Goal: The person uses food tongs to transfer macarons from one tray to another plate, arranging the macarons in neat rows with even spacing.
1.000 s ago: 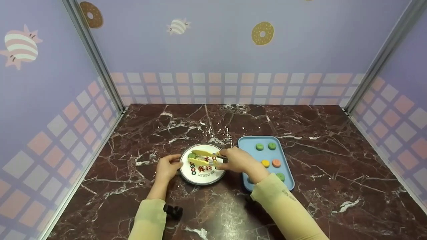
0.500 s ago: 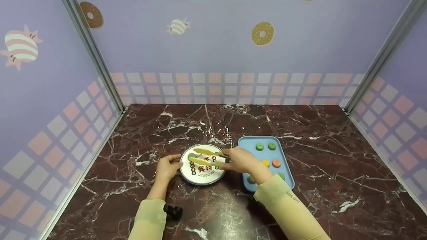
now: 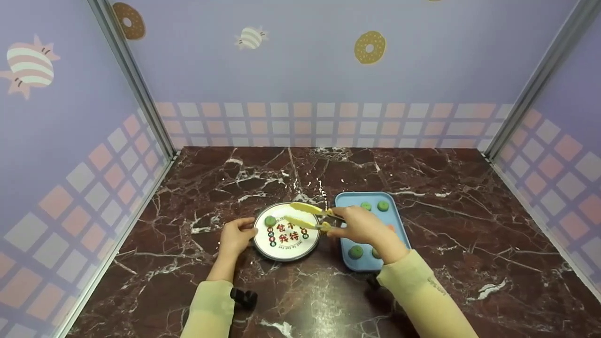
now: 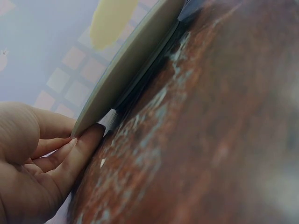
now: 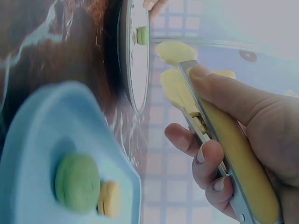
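While the right hand (image 3: 364, 227) hovers between the plate and the tray, its fingers are curled snugly round a pair of yellow-tipped tongs (image 3: 303, 222), thumb along one handle and fingertips on the other. The tongs themselves are spread, tips apart, hanging over the right and far part of the white plate (image 3: 261, 237). A little green macaron (image 3: 270, 221) sits on that plate, toward its left side, just past the tong tips and apart from them, so it's out in front of the right hand and off to its left.

The left hand (image 3: 236, 237) is over on the plate's left edge, pinching the rim between thumb and fingers; the left wrist view shows that grip pretty clearly. The green macaron is near those fingertips, slightly farther from the person, but they aren't touching it.

Going outward, the blue tray (image 3: 348, 202) is right of the plate, partly under the right hand and forearm. It's got two green macarons (image 3: 383, 206) at the far end and another green one (image 3: 356, 252) at the near left corner; the rest are partly covered. Everything's on a dark red marbled tabletop (image 3: 446, 202), with lilac walls (image 3: 305, 70) around it.
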The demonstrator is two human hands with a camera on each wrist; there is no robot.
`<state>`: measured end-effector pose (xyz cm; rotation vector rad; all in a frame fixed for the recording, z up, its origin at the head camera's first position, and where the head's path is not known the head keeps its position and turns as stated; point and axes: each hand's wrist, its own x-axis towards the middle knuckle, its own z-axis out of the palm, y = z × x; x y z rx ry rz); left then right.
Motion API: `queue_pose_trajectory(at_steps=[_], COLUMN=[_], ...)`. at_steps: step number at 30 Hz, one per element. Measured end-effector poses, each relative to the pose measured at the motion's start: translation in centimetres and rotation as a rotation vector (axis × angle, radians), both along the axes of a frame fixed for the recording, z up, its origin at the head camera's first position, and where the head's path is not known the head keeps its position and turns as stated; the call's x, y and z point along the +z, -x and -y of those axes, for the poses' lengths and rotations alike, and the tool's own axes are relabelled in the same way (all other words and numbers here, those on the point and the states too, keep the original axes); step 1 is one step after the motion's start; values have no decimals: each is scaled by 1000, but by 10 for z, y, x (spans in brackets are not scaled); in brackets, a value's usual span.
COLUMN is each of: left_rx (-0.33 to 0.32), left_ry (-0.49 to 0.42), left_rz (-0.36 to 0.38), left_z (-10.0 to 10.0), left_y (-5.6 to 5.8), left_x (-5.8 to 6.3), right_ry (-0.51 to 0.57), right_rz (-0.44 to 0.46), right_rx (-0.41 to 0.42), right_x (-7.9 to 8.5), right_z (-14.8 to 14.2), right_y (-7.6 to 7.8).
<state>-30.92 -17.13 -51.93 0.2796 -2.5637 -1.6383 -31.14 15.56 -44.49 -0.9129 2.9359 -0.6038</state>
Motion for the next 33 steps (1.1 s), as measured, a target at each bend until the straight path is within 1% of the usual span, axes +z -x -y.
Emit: queue_pose_trajectory(at_steps=[4, 6, 8, 12, 16, 20, 24, 28, 31, 33], left_rx=[0, 1, 0, 6, 16, 16, 11, 10, 5, 4], left_ry=[4, 14, 10, 22, 39, 44, 47, 46, 36, 23], left_rz=[-3, -2, 2, 1, -2, 5, 8, 0, -1, 4], left_z=[0, 0, 1, 1, 1, 1, 1, 1, 1, 1], left_y=[0, 0, 0, -1, 0, -1, -1, -1, 0, 0], left_x=[0, 0, 0, 1, 1, 1, 2, 2, 0, 0], right_ry=[-4, -4, 9, 32, 13, 13, 30, 40, 29, 19], right_rz=[-13, -4, 8, 5, 1, 51, 103, 98, 70, 68], right_rx=[-36, -55, -66, -100, -142, -179, -199, -213, -226, -235], right_x=[1, 1, 1, -1, -4, -6, -7, -8, -9, -10], right_z=[-17, -26, -36, -55, -72, -84, -95, -104, -110, -114], right_y=[-4, -5, -6, -8, -10, -12, -13, -14, -15, -16])
